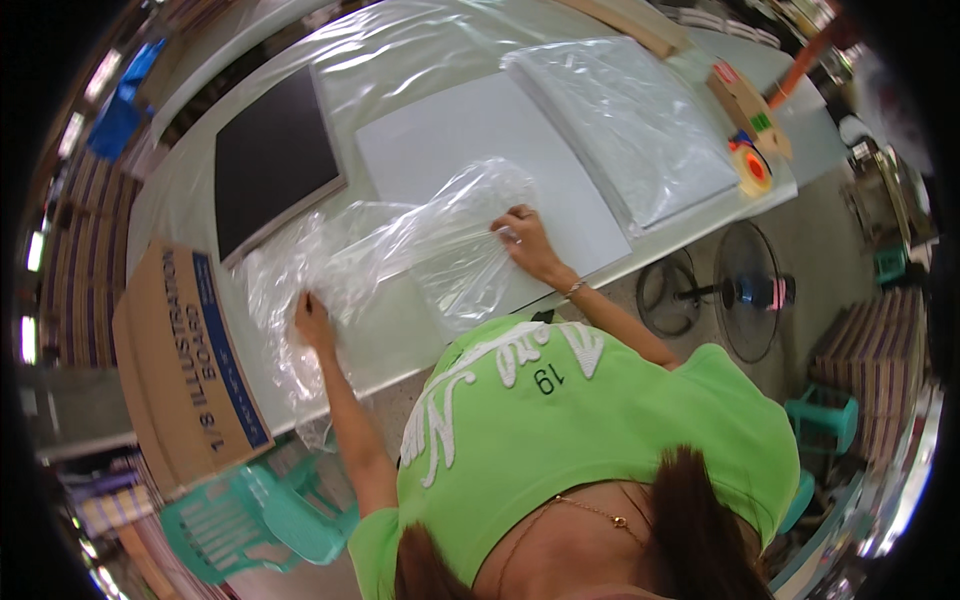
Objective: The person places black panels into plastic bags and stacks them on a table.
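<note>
A crumpled clear plastic bag (400,235) stretches between my two hands, over the table and the near part of a white board (470,130). My right hand (530,245) is closed on its right part, above the white board. Lower down on the left, my left hand (314,320) has curled fingers and grips the other end of the plastic, which hangs past the table's near edge. A black board (275,160) lies to the left of the white one. On the right rests a flat stack in clear plastic (630,130).
A brown carton (175,370) stands at the table's left edge. At the right corner are a tape roll (752,168) and a small box (745,105). A fan (745,290) is beyond the near edge. Green plastic chairs (230,520) stand at lower left.
</note>
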{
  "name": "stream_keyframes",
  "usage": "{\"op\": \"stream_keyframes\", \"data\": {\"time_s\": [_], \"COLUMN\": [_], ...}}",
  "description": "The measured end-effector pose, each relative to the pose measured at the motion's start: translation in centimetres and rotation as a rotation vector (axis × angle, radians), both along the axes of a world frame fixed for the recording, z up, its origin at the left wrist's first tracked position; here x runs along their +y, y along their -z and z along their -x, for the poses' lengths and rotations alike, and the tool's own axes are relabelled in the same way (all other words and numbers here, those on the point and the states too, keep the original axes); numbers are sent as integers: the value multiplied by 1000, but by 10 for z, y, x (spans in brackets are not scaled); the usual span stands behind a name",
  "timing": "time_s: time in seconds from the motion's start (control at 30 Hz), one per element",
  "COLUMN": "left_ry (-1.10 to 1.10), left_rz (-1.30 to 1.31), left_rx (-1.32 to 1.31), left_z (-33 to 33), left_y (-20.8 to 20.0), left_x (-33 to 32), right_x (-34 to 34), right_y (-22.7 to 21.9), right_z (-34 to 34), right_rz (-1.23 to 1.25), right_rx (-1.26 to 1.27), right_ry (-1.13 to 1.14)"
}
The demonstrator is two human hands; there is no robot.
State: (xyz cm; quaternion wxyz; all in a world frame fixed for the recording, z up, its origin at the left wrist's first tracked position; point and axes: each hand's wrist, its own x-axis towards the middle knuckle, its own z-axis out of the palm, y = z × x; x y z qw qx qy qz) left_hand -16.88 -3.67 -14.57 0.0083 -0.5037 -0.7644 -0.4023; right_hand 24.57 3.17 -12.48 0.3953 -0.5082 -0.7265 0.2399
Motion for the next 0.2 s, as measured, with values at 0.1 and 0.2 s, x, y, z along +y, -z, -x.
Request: {"op": "stream_keyframes", "data": {"time_s": [0.1, 0.2], "left_ry": [119, 332], "left_rz": [267, 367], "left_rx": [-323, -449], "left_z": [13, -22], "left_y": [-8, -33], "left_x": [10, 23], "right_x": [-8, -17], "right_y": [-18, -44], "right_z": [19, 34], "right_rz": [-13, -53], "right_rx": [46, 158], "right_ry": [-31, -109]}}
